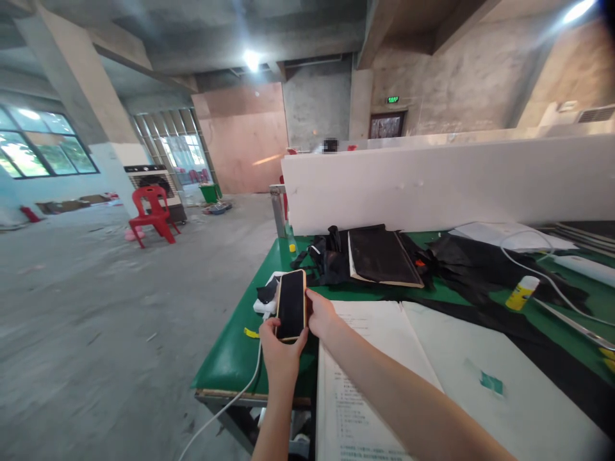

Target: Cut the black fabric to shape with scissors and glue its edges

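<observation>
A phone [291, 305] with a dark screen and a tan case is held upright over the left end of a green table [230, 358]. My left hand [280, 356] grips its lower end from below. My right hand [321, 314] touches its right edge with the fingers. A white charging cable [225, 404] hangs from below the phone over the table's front edge toward the floor. Just behind the phone lie a white plug block and a small black piece [265, 296].
Large white sheets [432, 384] cover the table on the right, under my right forearm. Black fabric pieces and a dark board [382, 256] lie farther back, with a yellow-labelled bottle [523, 292] and white cables. A white partition [446, 182] borders the table's rear. Red chair [152, 214] stands far left.
</observation>
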The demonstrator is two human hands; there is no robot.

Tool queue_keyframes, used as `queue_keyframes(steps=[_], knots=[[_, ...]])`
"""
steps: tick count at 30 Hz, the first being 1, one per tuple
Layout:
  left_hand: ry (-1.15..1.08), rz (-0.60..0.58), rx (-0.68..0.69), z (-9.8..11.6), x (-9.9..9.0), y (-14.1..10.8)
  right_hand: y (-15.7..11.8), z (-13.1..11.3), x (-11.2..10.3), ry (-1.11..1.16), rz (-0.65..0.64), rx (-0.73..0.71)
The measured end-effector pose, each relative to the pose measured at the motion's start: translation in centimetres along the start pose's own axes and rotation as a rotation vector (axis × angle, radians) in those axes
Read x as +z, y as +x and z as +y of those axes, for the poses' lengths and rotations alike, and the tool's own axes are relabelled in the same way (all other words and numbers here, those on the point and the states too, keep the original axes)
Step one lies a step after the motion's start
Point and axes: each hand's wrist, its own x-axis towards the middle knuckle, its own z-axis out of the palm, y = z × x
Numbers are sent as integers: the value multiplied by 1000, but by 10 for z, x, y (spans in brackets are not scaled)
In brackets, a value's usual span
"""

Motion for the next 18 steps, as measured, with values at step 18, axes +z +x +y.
queue_keyframes(steps=[18], knots=[[271,14,166,3,1,-1,-12,-4,5,-157,-6,-12]])
